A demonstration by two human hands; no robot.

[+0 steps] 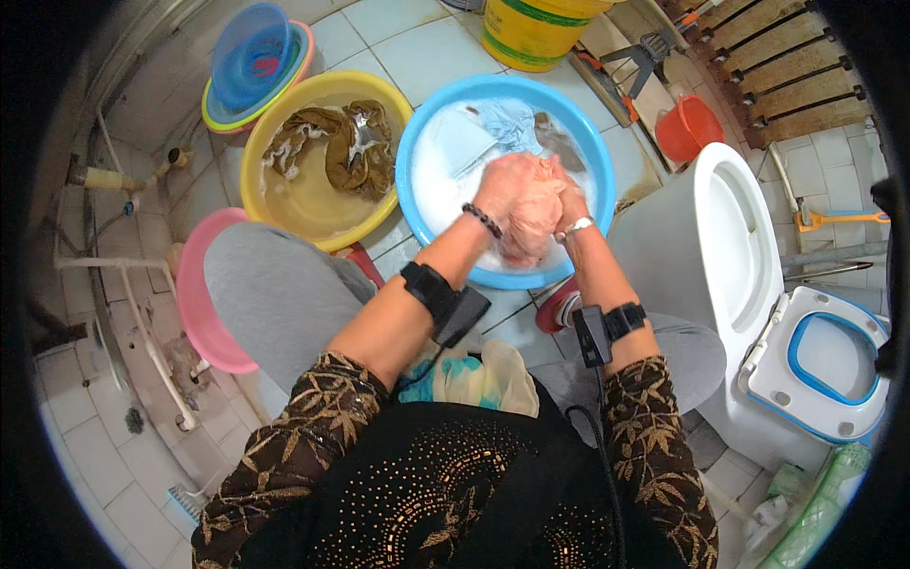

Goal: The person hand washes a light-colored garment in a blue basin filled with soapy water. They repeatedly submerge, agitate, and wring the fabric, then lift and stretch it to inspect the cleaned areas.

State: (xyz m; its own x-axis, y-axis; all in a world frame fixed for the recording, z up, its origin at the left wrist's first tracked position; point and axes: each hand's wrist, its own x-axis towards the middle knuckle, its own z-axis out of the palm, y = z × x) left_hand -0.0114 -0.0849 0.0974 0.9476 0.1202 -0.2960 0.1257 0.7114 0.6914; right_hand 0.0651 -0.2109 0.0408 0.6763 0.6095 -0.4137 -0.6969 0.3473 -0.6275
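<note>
A blue basin (pixel 408 194) full of white suds stands on the floor before me. Over it, my left hand (pixel 502 185) and my right hand (pixel 571 201) are pressed close together, closed on a wet pink garment (pixel 534 223) bunched between them. Its lower end hangs down into the suds. Some fingers are hidden by the folds. Behind my hands, a light blue cloth (pixel 507 123) lies in the foam, with a dark grey-brown cloth (pixel 559 142) at its right. To the left, a yellow basin (pixel 251 180) holds murky water and a soaked brown garment (pixel 346 152).
Stacked basins (pixel 251 57) stand at the far left, a pink basin (pixel 204 294) beside my left knee. A yellow bucket (pixel 531 33) and a red bucket (pixel 689 130) are at the back. A white toilet (pixel 706 284) with its blue-trimmed seat (pixel 834 360) is close on my right.
</note>
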